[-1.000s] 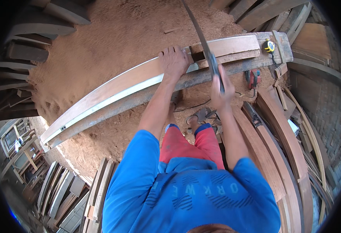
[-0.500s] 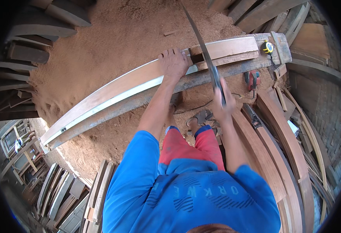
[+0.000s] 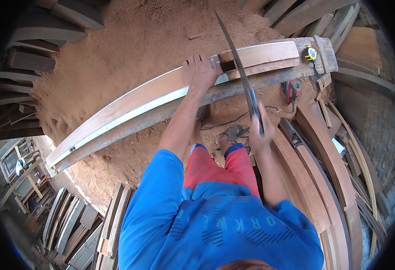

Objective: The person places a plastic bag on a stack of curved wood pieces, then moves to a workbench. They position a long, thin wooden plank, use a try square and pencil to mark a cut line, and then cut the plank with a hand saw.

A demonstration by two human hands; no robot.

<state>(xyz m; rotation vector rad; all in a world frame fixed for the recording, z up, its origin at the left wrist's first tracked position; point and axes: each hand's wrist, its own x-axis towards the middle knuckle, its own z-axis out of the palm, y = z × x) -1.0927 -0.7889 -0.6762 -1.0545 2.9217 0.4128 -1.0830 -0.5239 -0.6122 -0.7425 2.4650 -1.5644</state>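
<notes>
Handsaw laid across a board, seen from above. The landmark is the long, reddish-brown wooden board with a gently curved far edge (image 3: 130,102), whose long axis slants from near left to far right. The long, narrow handsaw with a dark metal blade (image 3: 236,54) lies over the board's right-hand portion, just right of the dark rectangular gap (image 3: 228,66) in it. The saw's long axis runs steeply across that of the board, its tip beyond the far edge and leaning left, its grip on the near side. Whether the teeth touch the wood cannot be told from this angle.

The right hand (image 3: 261,128), blurred, is on the near side of the board, its fingers wrapped around the saw's grip. The left hand (image 3: 201,71) rests palm down on the board, left of the gap, with fingers extended toward the far edge and pinching nothing; of the two hands, it is the nearer to the place where blade and board cross.

A straight, silvery strip (image 3: 130,115) follows the board's near side. Past the board's right end, the yellow-and-black tape measure (image 3: 311,54) sits on a weathered grey timber bench (image 3: 302,68).
</notes>
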